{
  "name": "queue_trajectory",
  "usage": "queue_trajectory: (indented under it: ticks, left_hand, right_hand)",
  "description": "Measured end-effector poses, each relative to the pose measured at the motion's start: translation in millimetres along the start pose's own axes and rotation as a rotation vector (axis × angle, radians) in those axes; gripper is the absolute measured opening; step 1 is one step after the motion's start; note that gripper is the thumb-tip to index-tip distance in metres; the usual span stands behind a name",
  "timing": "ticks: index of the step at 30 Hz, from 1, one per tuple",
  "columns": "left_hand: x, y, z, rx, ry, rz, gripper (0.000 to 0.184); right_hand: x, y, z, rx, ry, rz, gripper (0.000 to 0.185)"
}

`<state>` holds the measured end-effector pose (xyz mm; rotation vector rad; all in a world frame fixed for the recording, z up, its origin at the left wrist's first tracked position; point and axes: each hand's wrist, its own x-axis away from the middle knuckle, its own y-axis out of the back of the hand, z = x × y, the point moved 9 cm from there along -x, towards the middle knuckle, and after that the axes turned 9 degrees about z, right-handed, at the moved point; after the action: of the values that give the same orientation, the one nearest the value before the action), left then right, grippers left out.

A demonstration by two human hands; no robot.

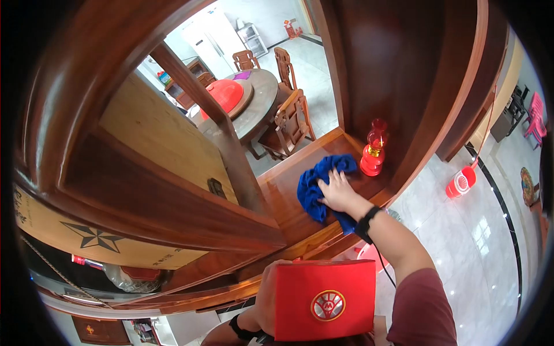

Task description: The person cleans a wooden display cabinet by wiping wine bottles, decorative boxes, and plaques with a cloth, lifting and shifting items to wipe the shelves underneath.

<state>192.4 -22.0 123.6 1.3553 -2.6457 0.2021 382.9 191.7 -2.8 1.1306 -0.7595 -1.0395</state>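
My right hand [337, 193] presses on a bunched blue cloth [314, 184] on the wooden shelf [283, 184], its fingers bent over the fabric. A dark band circles that wrist. Just beyond the cloth, a red glass oil lamp [373, 158] stands upright against the cabinet's side panel. Nearer to me, a red box [323, 282] with a round silver-and-gold emblem faces up. My left hand [268, 294] is at the box's left side and holds it, with most of its fingers hidden behind it.
Left of the shelf are a wooden post [199, 95] and a cardboard box [98, 233] with a star. A large glass jar [135, 278] sits low at left. Through the opening stands a round table [259, 95] with chairs. A red basket [461, 181] hangs at right.
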Motion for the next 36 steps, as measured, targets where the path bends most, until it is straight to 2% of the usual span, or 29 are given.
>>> queue_trajectory:
  ticks: [2,3,5,8,9,13,17,25,28,32,34,36]
  left_hand:
    - [5.9,1.3,-26.1,-0.185,-0.163,-0.023,0.095]
    - [10.9,10.2,-17.4,-0.195,-0.156,-0.024,0.095]
    - [29.2,31.6,24.4,-0.177,0.029,-0.015,0.104]
    - [45.5,37.7,-5.4,-0.219,-0.083,-0.098,0.105]
    - [49.9,39.2,-10.8,-0.231,-0.097,-0.116,0.105]
    - [62.5,39.8,-19.3,-0.262,-0.122,-0.138,0.107]
    - [69.7,31.0,-24.3,-0.282,-0.160,-0.118,0.108]
    - [58.3,6.1,-46.2,-0.299,-0.331,-0.026,0.110]
    - [52.2,-0.1,-52.1,-0.308,-0.383,-0.003,0.111]
    - [42.3,-5.3,-65.5,-0.327,-0.474,0.025,0.112]
    - [35.1,-6.8,-74.8,-0.336,-0.535,0.039,0.113]
    - [26.4,-9.2,-84.0,-0.338,-0.602,0.059,0.113]
  right_hand:
    - [-37.7,5.6,-19.2,0.041,-0.082,0.055,0.070]
    - [-55.6,12.5,-29.5,0.061,-0.123,0.100,0.070]
    - [-88.5,17.4,-52.2,0.063,-0.205,0.144,0.072]
    - [-120.3,23.2,-61.2,-0.022,-0.307,-0.010,0.075]
    - [-121.0,29.9,-47.9,-0.050,-0.337,0.029,0.078]
    - [-140.5,1.1,32.6,-0.047,-0.089,0.154,0.068]
    - [-112.7,-14.1,94.3,-0.080,0.100,0.158,0.060]
    - [29.4,-10.6,121.6,-0.055,0.379,0.016,0.061]
    - [60.9,0.7,88.2,-0.012,0.321,-0.014,0.058]
    - [84.5,25.6,18.9,-0.002,0.038,-0.175,0.053]
    - [100.4,28.8,0.1,-0.004,-0.072,-0.168,0.053]
    - [119.2,32.0,-8.8,-0.022,-0.073,-0.219,0.051]
